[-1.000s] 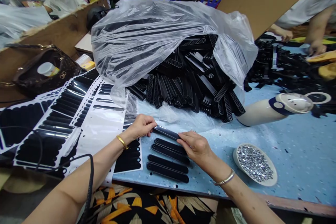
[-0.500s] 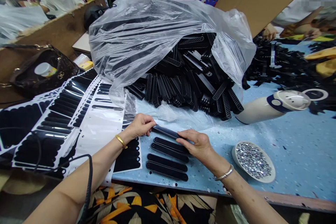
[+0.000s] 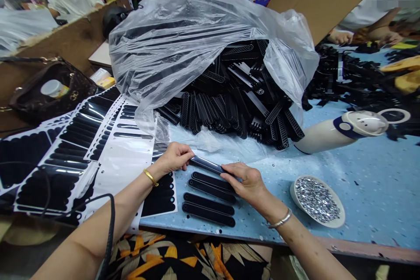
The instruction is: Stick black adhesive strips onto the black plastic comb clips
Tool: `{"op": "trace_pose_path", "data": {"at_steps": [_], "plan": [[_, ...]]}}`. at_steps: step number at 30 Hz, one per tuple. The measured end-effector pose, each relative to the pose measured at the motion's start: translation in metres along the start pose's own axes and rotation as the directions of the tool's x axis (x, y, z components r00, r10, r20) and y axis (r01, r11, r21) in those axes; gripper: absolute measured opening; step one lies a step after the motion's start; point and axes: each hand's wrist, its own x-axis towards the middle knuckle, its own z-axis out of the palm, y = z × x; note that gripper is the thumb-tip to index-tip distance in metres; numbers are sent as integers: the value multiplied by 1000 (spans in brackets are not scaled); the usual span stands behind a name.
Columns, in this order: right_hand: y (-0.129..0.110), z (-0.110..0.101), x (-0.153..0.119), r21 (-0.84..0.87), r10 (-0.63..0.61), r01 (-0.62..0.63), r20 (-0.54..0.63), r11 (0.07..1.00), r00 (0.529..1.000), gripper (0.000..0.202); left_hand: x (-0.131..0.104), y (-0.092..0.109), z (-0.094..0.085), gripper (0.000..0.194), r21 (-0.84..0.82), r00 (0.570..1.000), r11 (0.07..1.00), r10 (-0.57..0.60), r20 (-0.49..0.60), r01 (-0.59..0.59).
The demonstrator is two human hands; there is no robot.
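A glossy black strip (image 3: 207,164) spans the space between my two hands. My left hand (image 3: 177,156) pinches its left end between thumb and fingers. At the strip's right end, my right hand (image 3: 244,177) is closed on it with thumb and fingertips. Several flat black pieces with rounded ends (image 3: 208,213) lie side by side on the blue table just below the strip. Sheets of black strips (image 3: 159,199) lie left of them, partly under my left forearm.
A clear plastic bag (image 3: 157,48) of black parts (image 3: 226,105) stands behind my hands. A bowl of metal pieces (image 3: 316,201) and a pale bottle (image 3: 337,133) are to the right. A brown handbag (image 3: 33,96) sits far left. People work beyond, both sides.
The view has shifted very slightly. Both hands keep their hold on the strip. At the upper right, another person's hands have moved slightly.
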Motion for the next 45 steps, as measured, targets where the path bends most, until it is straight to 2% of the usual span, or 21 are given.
{"op": "trace_pose_path", "data": {"at_steps": [4,7,9,14,19,21,24,26,31,34,37,41,45], "plan": [[-2,-20,2,16,117,-116,-86,993,989,23,0,1,0,19,24,1000,1000,-5,5,5],[-4,-38,-1,-18,231,-239,-197,971,953,23,0,1,0,19,57,1000,998,2,12,-3],[-3,-41,-5,-12,304,-313,-205,950,930,26,0,1,-1,20,88,1000,996,0,25,-3],[1,-14,-7,98,475,-470,-33,877,879,36,1,-2,0,21,156,999,988,11,33,-16],[2,7,2,78,456,-456,10,887,890,31,1,-1,2,29,276,997,958,83,9,-82],[3,9,3,71,442,-442,17,894,897,31,-1,3,3,31,450,986,882,168,-18,-142],[4,9,3,57,418,-418,8,907,908,35,-4,13,6,36,737,963,652,271,-9,-177],[4,9,2,45,398,-398,-2,916,917,37,-5,21,11,44,808,958,565,286,-1,-168],[4,8,1,25,361,-360,-15,933,933,36,3,28,30,61,867,947,449,313,72,-215],[5,7,0,17,355,-355,-16,935,935,38,9,21,27,61,840,960,510,276,44,-185],[7,7,0,12,355,-354,-13,935,935,38,4,11,8,50,792,962,594,271,-34,-139],[7,6,1,3,343,-343,3,939,939,38,-11,2,-11,34,759,963,629,269,-7,-170],[4,2,2,-30,321,-320,25,947,947,36,-18,2,-11,35,715,954,666,300,2,-211]]}}
